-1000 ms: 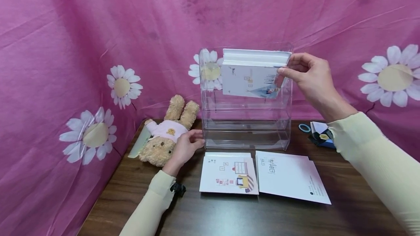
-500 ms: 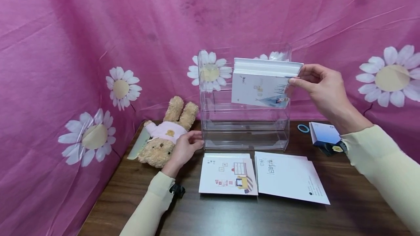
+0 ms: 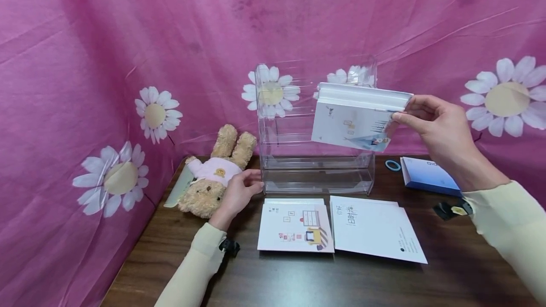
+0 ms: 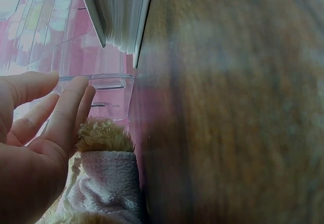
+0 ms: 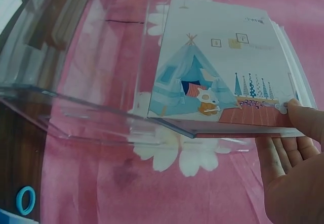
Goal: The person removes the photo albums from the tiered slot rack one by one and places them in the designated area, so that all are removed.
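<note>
In the head view my right hand [image 3: 443,124] holds a white hardcover book [image 3: 351,124] in the air, tilted, before the right part of a clear plastic tiered rack [image 3: 315,187]. The thumb lies on the cover and the fingers are behind it; a blue tent picture on the cover [image 5: 212,62] shows in the right wrist view. My left hand [image 3: 238,195] is at the rack's lower left side, fingertips against it. Its fingers are fairly straight in the left wrist view, with the thumb apart. Two white book piles lie before the rack, left [image 3: 294,226] and right [image 3: 377,229].
A plush bear [image 3: 213,176] in a pink shirt lies left of the rack, partly over a pale green flat item [image 3: 179,188]. To the right are a blue ring [image 3: 392,165] and a blue book [image 3: 428,176]. Pink flowered cloth [image 3: 204,37] hangs behind the wooden table [image 3: 273,278].
My right hand has carried the book to the right and downward, away from the rack's upper middle, and the book has tilted. The left hand stays at the rack's side.
</note>
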